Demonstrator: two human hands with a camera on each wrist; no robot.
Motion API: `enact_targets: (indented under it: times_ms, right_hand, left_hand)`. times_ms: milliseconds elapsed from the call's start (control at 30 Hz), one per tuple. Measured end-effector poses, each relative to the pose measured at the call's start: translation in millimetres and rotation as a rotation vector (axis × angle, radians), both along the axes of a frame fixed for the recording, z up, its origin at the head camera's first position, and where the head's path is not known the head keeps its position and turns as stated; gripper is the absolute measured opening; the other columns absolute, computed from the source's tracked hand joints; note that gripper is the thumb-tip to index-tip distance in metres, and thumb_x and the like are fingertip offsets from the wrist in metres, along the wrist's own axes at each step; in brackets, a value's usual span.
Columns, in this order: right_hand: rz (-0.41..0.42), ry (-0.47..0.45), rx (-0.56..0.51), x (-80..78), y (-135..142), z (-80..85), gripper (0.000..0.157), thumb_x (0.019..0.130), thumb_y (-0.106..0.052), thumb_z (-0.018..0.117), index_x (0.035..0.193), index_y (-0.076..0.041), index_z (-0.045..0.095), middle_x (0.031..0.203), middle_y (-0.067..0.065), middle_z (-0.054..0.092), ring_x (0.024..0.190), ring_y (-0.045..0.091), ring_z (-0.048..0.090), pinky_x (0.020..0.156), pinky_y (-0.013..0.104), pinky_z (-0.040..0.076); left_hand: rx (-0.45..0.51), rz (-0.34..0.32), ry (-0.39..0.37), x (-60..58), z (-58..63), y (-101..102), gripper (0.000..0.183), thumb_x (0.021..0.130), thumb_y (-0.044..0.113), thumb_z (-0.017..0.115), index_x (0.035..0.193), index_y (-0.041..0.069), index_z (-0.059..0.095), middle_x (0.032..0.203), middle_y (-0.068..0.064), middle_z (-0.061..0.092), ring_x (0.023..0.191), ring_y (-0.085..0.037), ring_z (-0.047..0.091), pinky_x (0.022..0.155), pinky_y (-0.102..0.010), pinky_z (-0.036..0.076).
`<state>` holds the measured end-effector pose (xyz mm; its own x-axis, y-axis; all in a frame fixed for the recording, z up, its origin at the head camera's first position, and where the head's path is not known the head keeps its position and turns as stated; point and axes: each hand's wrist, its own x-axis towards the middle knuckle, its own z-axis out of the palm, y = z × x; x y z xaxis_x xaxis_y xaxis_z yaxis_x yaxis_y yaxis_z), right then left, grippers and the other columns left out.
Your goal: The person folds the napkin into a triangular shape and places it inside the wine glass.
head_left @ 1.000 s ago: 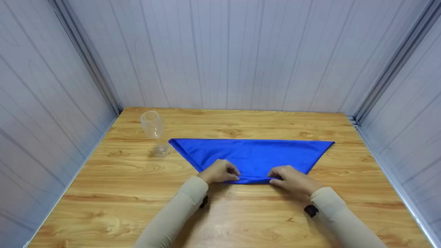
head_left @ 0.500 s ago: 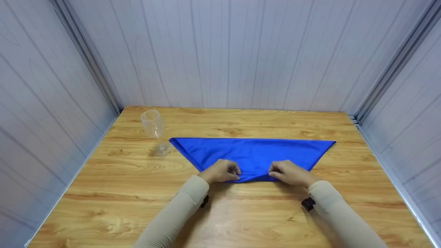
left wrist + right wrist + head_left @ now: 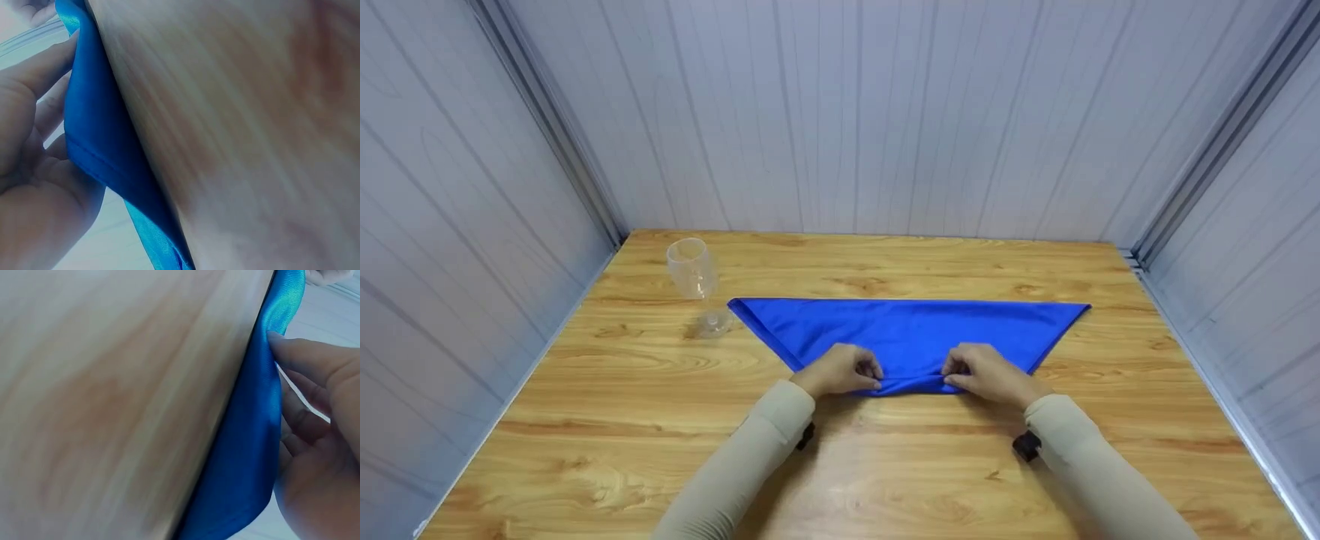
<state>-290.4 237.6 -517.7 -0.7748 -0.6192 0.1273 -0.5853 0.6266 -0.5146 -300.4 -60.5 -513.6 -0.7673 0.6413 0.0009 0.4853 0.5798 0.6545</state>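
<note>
Head view: a wine glass (image 3: 692, 271) (upright) stands beside the blue cloth (image 3: 911, 330).

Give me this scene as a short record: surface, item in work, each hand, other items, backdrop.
surface: wooden table
item in work: blue cloth, long straight edge at the far side, sides narrowing toward the person, near edge gathered between the hands
left hand: left hand pinches the near edge, thumb against the cloth
right hand: right hand pinches the same edge, further right
other items: clear stemmed glass, upright, left of the cloth
backdrop: pale wall with darker streaks
</note>
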Motion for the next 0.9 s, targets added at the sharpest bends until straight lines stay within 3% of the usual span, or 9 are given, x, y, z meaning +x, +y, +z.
enact_targets:
  times_ms: [333,900]
  right_hand:
    - [-0.018,0.076,0.025,3.2,1,2.3,0.003,0.089,-0.01,0.076,0.087,-0.01,0.079,0.086,-0.003,0.07,0.084,0.02,0.067,0.077,0.038,0.056]
    - [0.001,0.006,0.012,19.7,4,2.0,0.005,0.09,-0.012,0.075,0.091,-0.012,0.08,0.089,-0.006,0.071,0.085,0.014,0.066,0.076,0.033,0.055]
  left_hand:
    - [-0.004,-0.001,0.036,-1.9,0.9,-1,0.007,0.085,0.013,0.081,0.089,0.008,0.078,0.082,0.0,0.073,0.076,-0.01,0.066,0.071,-0.022,0.053]
    - [-0.027,-0.099,0.101,13.4,4.1,-3,0.005,0.086,0.01,0.079,0.089,0.006,0.078,0.083,-0.002,0.074,0.077,-0.011,0.068,0.07,-0.019,0.053]
